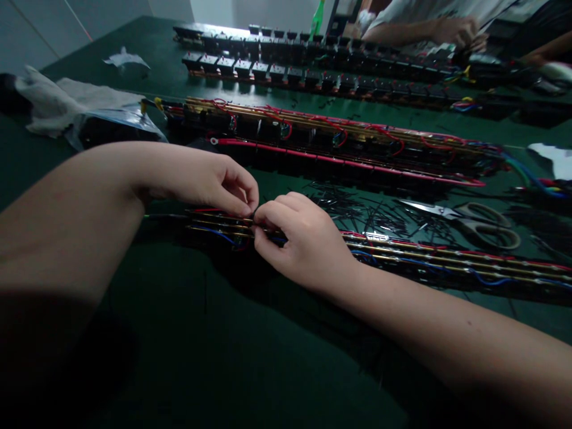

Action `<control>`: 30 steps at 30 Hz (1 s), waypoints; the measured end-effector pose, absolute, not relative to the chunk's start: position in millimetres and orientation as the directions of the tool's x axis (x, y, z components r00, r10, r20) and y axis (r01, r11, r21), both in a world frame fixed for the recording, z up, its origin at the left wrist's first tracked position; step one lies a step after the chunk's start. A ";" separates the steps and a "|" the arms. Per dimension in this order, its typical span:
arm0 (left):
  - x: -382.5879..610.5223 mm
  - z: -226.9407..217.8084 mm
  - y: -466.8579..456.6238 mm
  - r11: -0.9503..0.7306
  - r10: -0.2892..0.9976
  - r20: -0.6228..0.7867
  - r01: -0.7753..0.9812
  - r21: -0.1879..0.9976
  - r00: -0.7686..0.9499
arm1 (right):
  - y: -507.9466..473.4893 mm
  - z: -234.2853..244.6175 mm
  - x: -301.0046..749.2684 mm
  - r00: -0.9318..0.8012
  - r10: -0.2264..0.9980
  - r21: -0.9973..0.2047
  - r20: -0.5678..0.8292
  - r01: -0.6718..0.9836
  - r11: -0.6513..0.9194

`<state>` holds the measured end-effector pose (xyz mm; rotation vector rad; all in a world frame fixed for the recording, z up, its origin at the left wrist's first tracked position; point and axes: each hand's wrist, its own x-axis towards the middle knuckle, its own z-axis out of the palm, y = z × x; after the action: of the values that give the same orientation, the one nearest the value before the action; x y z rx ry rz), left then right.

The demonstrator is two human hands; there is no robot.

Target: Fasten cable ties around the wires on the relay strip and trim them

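Note:
A long assembly of brass rods [447,262] with red and blue wires lies across the table in front of me. Over its left part, my left hand [218,185] is closed in a pinch, fingertips at the far side of the rods. My right hand [304,241] comes in from the right, its thumb and fingers pinched against the same spot. The two sets of fingertips almost meet. Something small and dark shows between them, but the fingers cover most of it. Many thin black plastic strips [344,205] lie scattered just behind my right hand.
Scissors [465,219] lie right of the strips. Behind stands a second wired assembly [313,128] with a red cable [348,161], then rows of black blocks [277,71]. Cloth and plastic wrap [84,107] sit at left. Another person's hands [460,33] work at the far side.

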<state>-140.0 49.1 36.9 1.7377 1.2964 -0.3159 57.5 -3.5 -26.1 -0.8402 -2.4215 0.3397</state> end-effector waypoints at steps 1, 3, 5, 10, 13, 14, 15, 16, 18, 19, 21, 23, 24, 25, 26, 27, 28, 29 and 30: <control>-139.3 37.4 48.6 -0.031 0.628 -0.664 0.865 0.500 0.406 | -3.7 -26.0 57.2 -0.656 0.637 -0.402 0.406 0.498 0.769; -138.8 38.5 48.2 -0.051 0.627 -0.657 0.863 0.502 0.419 | -4.1 -25.6 56.7 -0.657 0.646 -0.411 0.389 0.504 0.760; -139.2 39.6 48.1 -0.071 0.616 -0.648 0.851 0.520 0.448 | -4.5 -25.0 56.6 -0.655 0.654 -0.425 0.378 0.505 0.751; -138.6 41.6 47.2 -0.086 0.615 -0.641 0.847 0.524 0.459 | -4.2 -22.4 57.4 -0.650 0.676 -0.462 0.349 0.508 0.727; -137.2 42.1 46.4 -0.091 0.618 -0.643 0.853 0.513 0.452 | -3.4 -21.3 57.6 -0.647 0.683 -0.485 0.339 0.502 0.716; -136.9 42.1 46.3 -0.089 0.617 -0.644 0.854 0.513 0.452 | -3.2 -21.3 57.5 -0.646 0.684 -0.491 0.340 0.498 0.715; -136.8 42.0 46.3 -0.087 0.617 -0.643 0.851 0.517 0.453 | -2.9 -21.3 57.4 -0.645 0.683 -0.496 0.342 0.493 0.714; -136.9 41.9 46.4 -0.087 0.617 -0.640 0.848 0.523 0.458 | -2.8 -21.4 57.2 -0.645 0.683 -0.501 0.344 0.489 0.714; -137.1 41.6 46.5 -0.088 0.615 -0.637 0.843 0.531 0.466 | -2.5 -21.6 56.7 -0.643 0.683 -0.509 0.345 0.483 0.712; -137.1 41.6 46.5 -0.086 0.618 -0.635 0.843 0.531 0.463 | -2.4 -21.7 56.5 -0.642 0.684 -0.513 0.345 0.482 0.711; -136.7 41.7 46.2 -0.076 0.626 -0.637 0.848 0.524 0.450 | -2.3 -21.5 56.3 -0.639 0.690 -0.517 0.340 0.486 0.705; -135.8 42.3 45.8 -0.065 0.626 -0.646 0.855 0.515 0.437 | -2.4 -21.0 56.5 -0.638 0.693 -0.519 0.335 0.489 0.701; -135.3 42.6 45.6 -0.063 0.626 -0.650 0.859 0.508 0.431 | -2.5 -20.7 56.7 -0.638 0.694 -0.519 0.335 0.490 0.701; -134.8 43.0 45.4 -0.064 0.626 -0.653 0.863 0.501 0.426 | -2.5 -20.5 56.9 -0.640 0.693 -0.518 0.333 0.490 0.701; -134.3 43.3 45.1 -0.067 0.628 -0.653 0.865 0.497 0.423 | -2.5 -20.4 57.1 -0.642 0.691 -0.518 0.332 0.488 0.702; -133.8 43.6 44.7 -0.071 0.629 -0.652 0.866 0.495 0.424 | -2.5 -20.3 57.3 -0.643 0.690 -0.519 0.333 0.486 0.703; -133.4 43.7 44.2 -0.077 0.627 -0.650 0.865 0.496 0.428 | -2.4 -20.3 57.4 -0.644 0.689 -0.520 0.333 0.484 0.704; -133.1 43.7 43.6 -0.084 0.623 -0.649 0.862 0.500 0.437 | -2.3 -20.4 57.4 -0.644 0.689 -0.522 0.333 0.483 0.703; -132.7 43.6 42.8 -0.089 0.620 -0.646 0.858 0.505 0.445 | -2.2 -20.4 57.3 -0.644 0.689 -0.523 0.331 0.483 0.702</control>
<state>-132.7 42.8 43.6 1.8003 1.2638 -0.3340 57.3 -2.2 -20.4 -0.8966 -2.3955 0.5353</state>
